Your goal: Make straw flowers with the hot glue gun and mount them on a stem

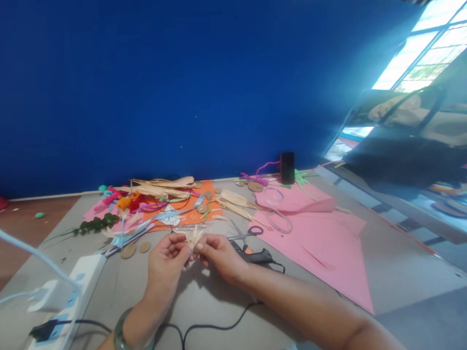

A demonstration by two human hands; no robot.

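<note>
Both hands, left hand and right hand, pinch 1 dried-leaf piece, apparently shaping it. Gluing likely follows: the glue gun lies just beside the right hand.

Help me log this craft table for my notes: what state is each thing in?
Left hand: pinching the straw piece.
Right hand: pinching it too.
Straw piece: held above the table.
Scissors: lying open.
Glue gun: lying on its side, corded.
Power strip: plugs inserted.
</note>
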